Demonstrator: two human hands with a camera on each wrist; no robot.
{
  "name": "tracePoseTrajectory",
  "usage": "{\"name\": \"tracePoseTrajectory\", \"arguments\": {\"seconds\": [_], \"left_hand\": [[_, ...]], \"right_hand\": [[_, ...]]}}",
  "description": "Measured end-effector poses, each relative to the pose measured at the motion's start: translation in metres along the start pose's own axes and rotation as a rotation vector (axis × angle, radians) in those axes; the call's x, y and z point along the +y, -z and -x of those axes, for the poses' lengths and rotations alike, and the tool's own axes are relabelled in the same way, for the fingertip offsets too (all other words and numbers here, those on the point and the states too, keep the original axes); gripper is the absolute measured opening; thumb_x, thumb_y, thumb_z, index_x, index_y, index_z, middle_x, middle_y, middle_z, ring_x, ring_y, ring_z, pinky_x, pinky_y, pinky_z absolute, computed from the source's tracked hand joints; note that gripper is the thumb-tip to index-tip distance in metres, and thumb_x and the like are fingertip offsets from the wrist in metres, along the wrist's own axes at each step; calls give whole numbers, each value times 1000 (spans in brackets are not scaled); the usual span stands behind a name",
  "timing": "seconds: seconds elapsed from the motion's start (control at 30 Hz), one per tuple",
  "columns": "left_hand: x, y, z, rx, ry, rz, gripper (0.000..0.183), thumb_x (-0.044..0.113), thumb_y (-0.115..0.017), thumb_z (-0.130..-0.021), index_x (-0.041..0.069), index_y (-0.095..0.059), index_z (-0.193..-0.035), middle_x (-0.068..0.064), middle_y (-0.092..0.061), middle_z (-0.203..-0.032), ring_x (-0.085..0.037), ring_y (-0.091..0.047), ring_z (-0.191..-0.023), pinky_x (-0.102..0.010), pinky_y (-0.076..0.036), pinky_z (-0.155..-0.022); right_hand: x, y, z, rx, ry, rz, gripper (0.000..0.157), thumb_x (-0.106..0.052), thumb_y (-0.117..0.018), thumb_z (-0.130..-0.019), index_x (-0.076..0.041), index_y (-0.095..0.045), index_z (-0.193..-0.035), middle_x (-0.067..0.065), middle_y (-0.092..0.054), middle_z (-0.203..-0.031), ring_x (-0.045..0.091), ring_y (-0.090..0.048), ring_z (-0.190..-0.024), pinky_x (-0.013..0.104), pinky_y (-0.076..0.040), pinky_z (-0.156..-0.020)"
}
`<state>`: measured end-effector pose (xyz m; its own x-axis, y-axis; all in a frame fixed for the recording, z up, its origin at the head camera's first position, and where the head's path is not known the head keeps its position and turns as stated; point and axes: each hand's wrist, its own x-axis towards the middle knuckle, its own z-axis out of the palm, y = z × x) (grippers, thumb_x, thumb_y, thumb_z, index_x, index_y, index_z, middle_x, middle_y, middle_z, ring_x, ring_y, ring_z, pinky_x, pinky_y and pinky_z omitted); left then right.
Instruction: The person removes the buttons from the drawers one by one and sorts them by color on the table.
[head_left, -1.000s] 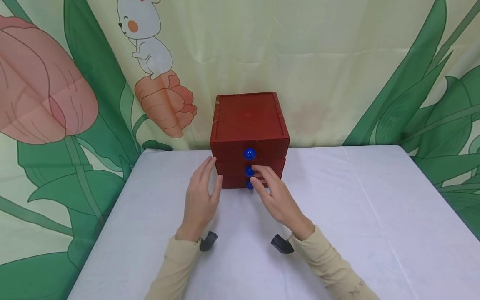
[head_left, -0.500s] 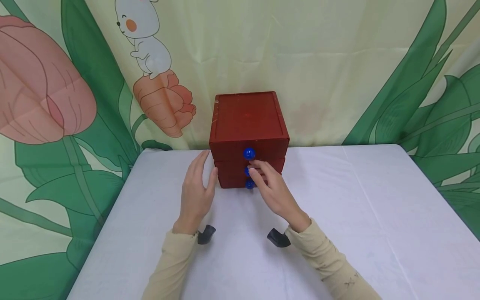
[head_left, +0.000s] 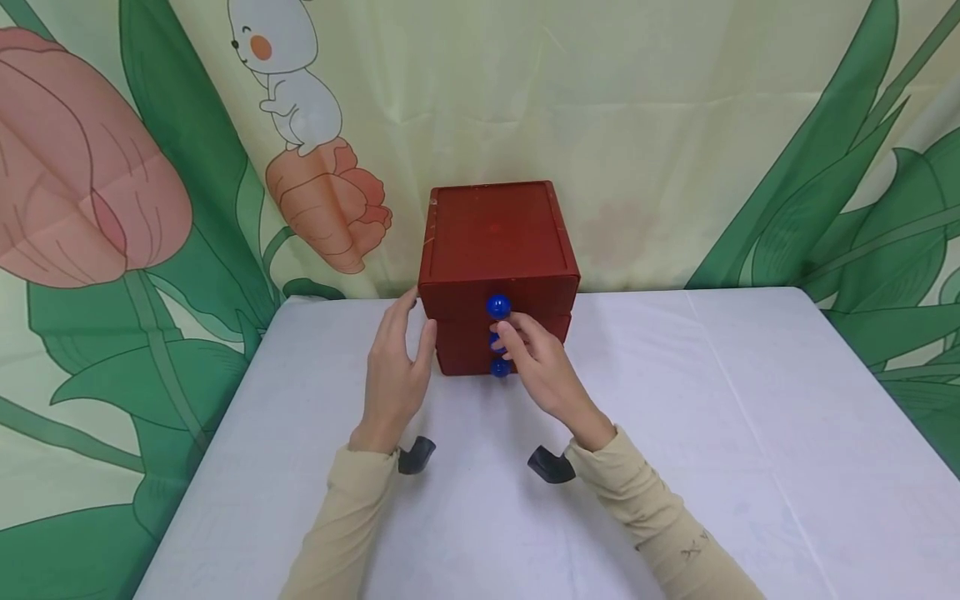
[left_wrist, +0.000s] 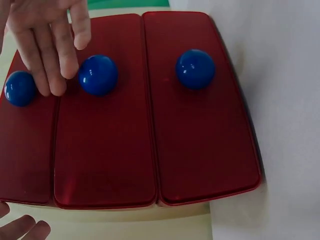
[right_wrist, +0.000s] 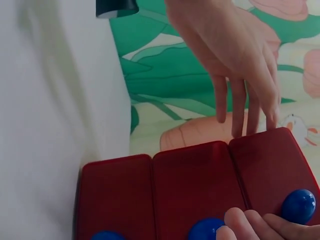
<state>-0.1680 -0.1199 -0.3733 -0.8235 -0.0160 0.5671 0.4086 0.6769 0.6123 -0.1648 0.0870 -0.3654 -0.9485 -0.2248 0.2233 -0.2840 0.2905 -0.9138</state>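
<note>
The red drawer box (head_left: 491, 233) stands directly ahead of the right fingers and just beside the left fingers, its three fronts facing the person. Its top knob (head_left: 498, 306) sits just above the right fingertips; the middle knob (left_wrist: 98, 75) is partly hidden behind them in the head view, though the left wrist view shows it whole. The bottom knob (head_left: 500, 367) lies below the right fingers, and the right wrist view's lower edge cuts it off.

The right hand (head_left: 551, 371) has its fingers extended, thumb apart, the tips between the upper two knobs; whether they touch either is hard to make out. The left hand (head_left: 393, 379) has its fingers nearly straight, thumb apart, along the box's left side; contact there cannot be told. In the left wrist view its own fingers are mostly cut off.

Behind both hands are beige sleeves (head_left: 337, 517), cropped by the lower edge, and black wrist pieces (head_left: 416, 456). Below the fingers spreads the white-covered worktop (head_left: 750, 458). Beyond them hangs a printed backdrop (head_left: 637, 150), its rabbit (head_left: 303, 104) cropped at the ears.
</note>
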Motion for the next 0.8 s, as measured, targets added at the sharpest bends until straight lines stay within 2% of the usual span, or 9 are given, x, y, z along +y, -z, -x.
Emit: {"name": "tracePoseTrajectory", "arguments": {"seconds": [0.13, 0.37, 0.57, 0.8], "left_hand": [[0, 0, -5, 2, -5, 34, 52, 34, -51, -104, 16, -41, -151, -4, -51, -146, -20, -49, -132, -45, -43, -110], [2, -1, -13, -11, 3, 99, 50, 33, -50, -104, 14, -43, -150, -4, -55, -142, -20, -53, -128, -43, -45, -107], [2, -2, -19, -15, 9, 164, 49, 33, -48, -104, 12, -45, -148, -5, -57, -140, -19, -55, -125, -40, -49, -104], [1, -2, -28, 0, 31, 224, 48, 31, -50, -104, 11, -46, -148, -7, -57, -141, -22, -57, -124, -45, -52, -100]], "right_hand": [[-1, 1, -5, -5, 2, -20, 39, -33, -41, -107, -2, -61, -122, 18, -70, -110, 39, -66, -97, 53, -57, -85], [1, 4, -13, -66, -16, -160, 45, -34, -40, -108, 2, -62, -123, 22, -68, -114, 34, -69, -97, 46, -58, -87], [0, 9, -20, -101, -40, -275, 48, -34, -43, -107, 6, -62, -125, 24, -69, -113, 31, -72, -92, 38, -61, -81], [-1, 10, -25, -81, -79, -283, 52, -40, -45, -105, 5, -66, -120, 20, -73, -107, 27, -74, -88, 34, -61, -78]]}}
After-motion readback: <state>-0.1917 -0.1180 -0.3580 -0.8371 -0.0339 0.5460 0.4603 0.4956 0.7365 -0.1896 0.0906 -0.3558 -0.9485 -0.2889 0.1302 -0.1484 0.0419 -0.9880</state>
